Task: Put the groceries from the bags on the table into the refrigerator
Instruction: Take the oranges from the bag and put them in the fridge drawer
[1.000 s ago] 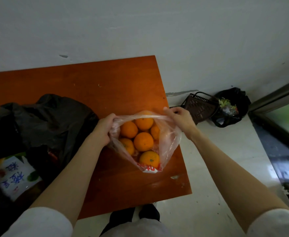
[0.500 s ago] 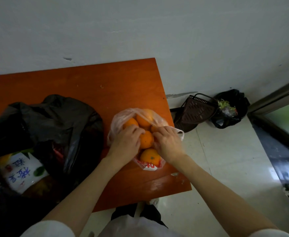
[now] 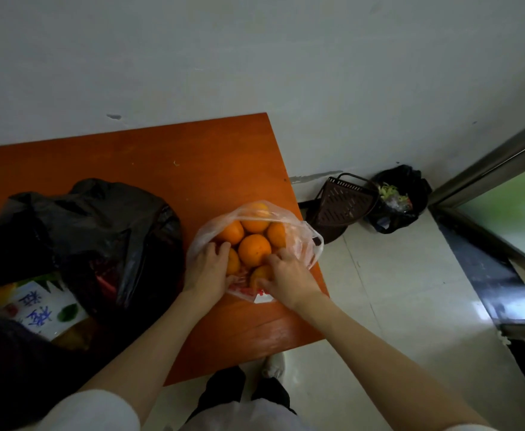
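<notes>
From the head view, the clear plastic bag (image 3: 256,244) of oranges (image 3: 254,249) sits at the right end of the orange worktop (image 3: 168,157), close to its right edge, mouth open upward. Both hands are down in that mouth. The left hand (image 3: 206,270) has its fingers curled over an orange on the near-left side of the pile; the right hand (image 3: 287,276) has its fingers curled over an orange at the near-right, low in the bag. Whether either has a firm hold or is only settling onto the fruit is hard to tell — the fingertips are buried among the oranges.

To do this step well, I would take one orange per hand from the top or near side of the pile, not from underneath, so the rest do not roll. The bag is thin and slack and lies close to the worktop's edge — lifting straight up, without dragging the plastic sideways, should keep the fruit from spilling to the floor. Carrying the whole bag by its handles may be simpler still.

To the left, well apart from the hands, a black bag (image 3: 93,231) holds more groceries, among them a white printed carton (image 3: 45,309). The refrigerator is not in view.
</notes>
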Tool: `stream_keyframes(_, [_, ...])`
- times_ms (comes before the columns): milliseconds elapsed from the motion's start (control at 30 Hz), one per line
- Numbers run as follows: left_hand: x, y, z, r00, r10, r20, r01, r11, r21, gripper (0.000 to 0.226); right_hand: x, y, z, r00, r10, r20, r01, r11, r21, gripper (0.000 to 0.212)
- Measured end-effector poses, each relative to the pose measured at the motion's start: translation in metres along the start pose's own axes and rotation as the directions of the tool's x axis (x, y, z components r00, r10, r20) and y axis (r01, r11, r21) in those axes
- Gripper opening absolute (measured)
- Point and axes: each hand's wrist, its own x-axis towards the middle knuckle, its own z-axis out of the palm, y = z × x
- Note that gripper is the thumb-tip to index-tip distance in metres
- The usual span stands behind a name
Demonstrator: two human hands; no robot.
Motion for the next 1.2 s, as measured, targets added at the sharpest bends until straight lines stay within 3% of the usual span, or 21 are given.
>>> stream_keyframes(133, [0.002, -0.001, 0.004, 0.999, 0.008, 0.042, -0.010, 0.999, 0.038, 0.073, 0.003, -0.011, 0.010, 0.972, 0.167, 0.166, -0.166, 0.986, -0.021, 0.075])
stream_keyframes(233, [0.002, -0.005, 0.005, 0.998, 0.036, 0.041, -0.037, 0.999, 0.022, 0.073, 0.004, -0.015, 0.016, 0.959, 0.231, 0.162, -0.235, 0.972, 0.005, 0.079])
stream_keyframes(400, [-0.001, -0.010, 0.005, 0.995, 0.097, 0.012, -0.095, 0.990, -0.102, 0.070, -0.002, -0.019, 0.019, 0.965, 0.259, 0.036, -0.262, 0.954, 0.148, 0.071])
stream_keyframes(500, [-0.005, -0.012, -0.011, 0.993, 0.116, -0.034, -0.121, 0.959, -0.255, 0.072, -0.021, -0.020, 0.003, 0.972, 0.200, -0.119, -0.167, 0.956, 0.242, 0.078])
stream_keyframes(567, [-0.006, -0.012, -0.031, 0.980, 0.149, -0.134, -0.190, 0.902, -0.388, 0.073, -0.035, -0.021, -0.013, 0.954, 0.174, -0.246, -0.084, 0.938, 0.336, 0.084])
stream_keyframes(700, [-0.016, 0.001, -0.083, 0.955, 0.158, -0.252, -0.277, 0.784, -0.556, 0.066, -0.056, -0.033, -0.049, 0.852, 0.301, -0.429, -0.069, 0.875, 0.479, 0.074])
stream_keyframes(867, [-0.037, 0.036, -0.120, 0.911, 0.227, -0.345, -0.389, 0.756, -0.527, 0.065, -0.099, -0.025, -0.072, 0.713, 0.480, -0.511, -0.131, 0.807, 0.576, 0.075])
stream_keyframes(1000, [-0.069, 0.087, -0.117, 0.860, 0.373, -0.347, -0.505, 0.716, -0.483, 0.063, -0.169, -0.006, -0.067, 0.595, 0.613, -0.520, -0.149, 0.720, 0.678, 0.073])
stream_keyframes(1200, [-0.160, 0.179, -0.072, 0.748, 0.604, -0.273, -0.649, 0.583, -0.488, 0.062, -0.322, 0.019, -0.027, 0.353, 0.796, -0.492, -0.141, 0.565, 0.813, 0.060])
